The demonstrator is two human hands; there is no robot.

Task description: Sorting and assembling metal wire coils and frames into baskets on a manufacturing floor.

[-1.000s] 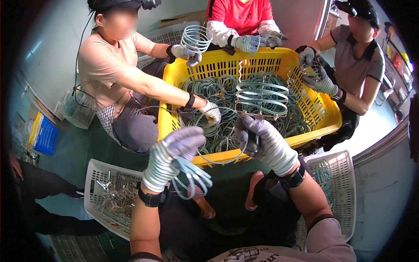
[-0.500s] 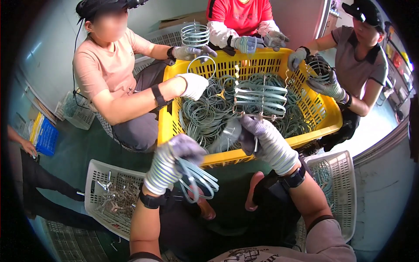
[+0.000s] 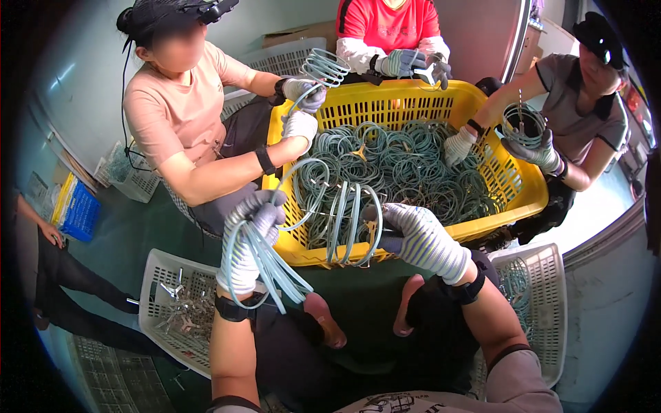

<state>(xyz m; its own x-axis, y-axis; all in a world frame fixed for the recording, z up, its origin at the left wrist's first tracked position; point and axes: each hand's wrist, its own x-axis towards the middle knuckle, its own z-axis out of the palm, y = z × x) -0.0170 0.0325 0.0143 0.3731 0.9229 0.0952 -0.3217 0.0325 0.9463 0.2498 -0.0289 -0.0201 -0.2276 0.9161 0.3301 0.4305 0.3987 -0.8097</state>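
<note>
My left hand point(image 3: 242, 244), in a striped glove with grey fingers, is closed on a bundle of pale blue-green rings point(image 3: 275, 275) hanging over its palm side. A single ring point(image 3: 329, 175) stands out from its fingertips toward the crate. My right hand point(image 3: 430, 241), gloved alike, grips the end of a ring rack point(image 3: 356, 224), a thin metal frame with several such rings spaced along it. The rack is tilted over the near rim of the yellow crate point(image 3: 317, 258); the fingers partly hide its right end. The single ring is close to the rack's left end.
Loose rings point(image 3: 413, 172) fill the yellow crate. Three co-workers in gloves sit around it, handling rings and metal parts. A white basket point(image 3: 148, 303) with metal parts stands at my left, another white basket point(image 3: 551, 310) with rings at my right. A blue crate point(image 3: 79, 213) is farther left.
The rack in my right hand has turned, its rings now nearly upright, and moved left and down. One ring now stands out from my left hand's bundle. The right co-worker's hand has reached into the crate.
</note>
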